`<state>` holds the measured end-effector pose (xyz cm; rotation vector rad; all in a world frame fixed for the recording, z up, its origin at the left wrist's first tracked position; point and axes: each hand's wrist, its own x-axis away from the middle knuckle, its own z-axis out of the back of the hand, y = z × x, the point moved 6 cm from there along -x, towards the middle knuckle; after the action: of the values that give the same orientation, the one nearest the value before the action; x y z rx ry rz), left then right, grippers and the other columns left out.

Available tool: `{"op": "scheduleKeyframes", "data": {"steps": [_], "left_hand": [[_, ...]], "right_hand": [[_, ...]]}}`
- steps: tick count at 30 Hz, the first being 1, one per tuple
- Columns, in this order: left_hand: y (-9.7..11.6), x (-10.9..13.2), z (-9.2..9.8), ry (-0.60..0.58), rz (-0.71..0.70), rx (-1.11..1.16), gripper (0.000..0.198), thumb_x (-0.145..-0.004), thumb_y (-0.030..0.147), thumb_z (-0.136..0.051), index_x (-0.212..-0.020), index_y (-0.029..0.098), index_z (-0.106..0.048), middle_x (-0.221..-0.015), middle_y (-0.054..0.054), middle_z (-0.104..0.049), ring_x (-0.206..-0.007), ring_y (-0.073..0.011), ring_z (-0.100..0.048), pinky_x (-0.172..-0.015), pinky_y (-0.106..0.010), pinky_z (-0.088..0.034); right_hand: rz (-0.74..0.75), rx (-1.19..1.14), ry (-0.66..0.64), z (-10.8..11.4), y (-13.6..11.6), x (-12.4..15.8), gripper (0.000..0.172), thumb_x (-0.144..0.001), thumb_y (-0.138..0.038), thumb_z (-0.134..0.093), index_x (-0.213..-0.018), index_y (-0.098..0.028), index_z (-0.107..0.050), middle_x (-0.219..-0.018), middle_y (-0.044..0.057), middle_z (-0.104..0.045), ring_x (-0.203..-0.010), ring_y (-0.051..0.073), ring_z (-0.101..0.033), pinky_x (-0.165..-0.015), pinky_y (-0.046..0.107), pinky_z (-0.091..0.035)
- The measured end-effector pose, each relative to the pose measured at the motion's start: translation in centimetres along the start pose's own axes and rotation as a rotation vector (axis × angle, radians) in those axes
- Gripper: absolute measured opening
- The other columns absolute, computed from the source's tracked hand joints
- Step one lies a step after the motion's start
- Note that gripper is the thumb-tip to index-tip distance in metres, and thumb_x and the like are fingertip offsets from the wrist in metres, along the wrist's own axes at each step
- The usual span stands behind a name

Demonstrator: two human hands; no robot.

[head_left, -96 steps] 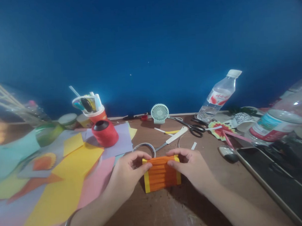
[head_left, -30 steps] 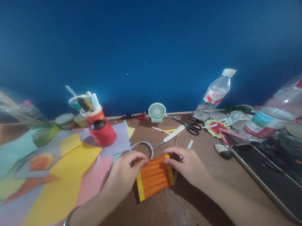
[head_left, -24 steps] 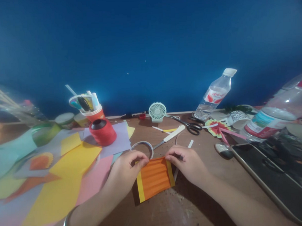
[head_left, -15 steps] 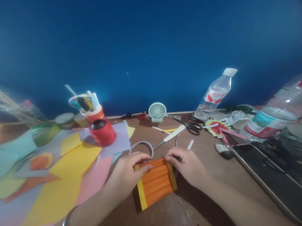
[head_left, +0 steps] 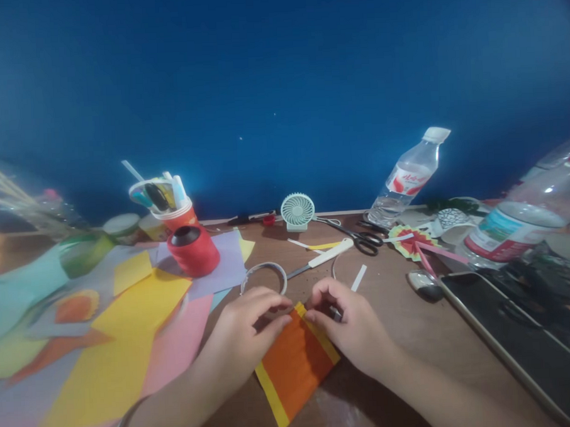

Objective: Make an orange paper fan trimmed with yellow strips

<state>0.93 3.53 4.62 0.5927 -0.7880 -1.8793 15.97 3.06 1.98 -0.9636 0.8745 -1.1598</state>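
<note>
Between my hands is a piece of orange paper (head_left: 298,358) with yellow edge strips and creases along its far end. My left hand (head_left: 252,325) pinches its upper left part between thumb and fingers. At the far right corner, my right hand (head_left: 349,318) has thumb and forefinger closed on the yellow strip. A small dark object, too hidden to name, shows under my right fingers. Just beyond my left hand lies a roll of tape (head_left: 264,278). A white-handled craft knife (head_left: 331,253) rests behind the hands, and a white paper strip (head_left: 358,277) lies beside my right hand.
Coloured paper sheets (head_left: 124,327) spread over the left side, with a red thread spool (head_left: 193,250) and a pen cup (head_left: 169,206) behind. Black scissors (head_left: 366,240), a small fan (head_left: 297,211) and a water bottle (head_left: 409,176) stand or lie at the back. A phone (head_left: 517,342) lies right.
The orange paper has turned and tilted, its near corner now lower and its pleats less visible. My hands have drawn closer together along its far edge.
</note>
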Motion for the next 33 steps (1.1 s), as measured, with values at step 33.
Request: {"op": "scheduleKeyframes", "data": {"steps": [33], "left_hand": [[0.1, 0.4, -1.7, -0.103, 0.055, 0.062, 0.014, -0.077, 0.020, -0.051, -0.070, 0.021, -0.064, -0.067, 0.004, -0.062, -0.064, -0.0114, -0.054, -0.058, -0.022, -0.038]], "right_hand": [[0.157, 0.212, -0.003, -0.8, -2.0, 0.9, 0.011, -0.071, -0.011, -0.052, -0.062, -0.018, -0.055, -0.060, -0.003, -0.050, -0.060, 0.011, -0.048, -0.055, 0.021, -0.035]]}}
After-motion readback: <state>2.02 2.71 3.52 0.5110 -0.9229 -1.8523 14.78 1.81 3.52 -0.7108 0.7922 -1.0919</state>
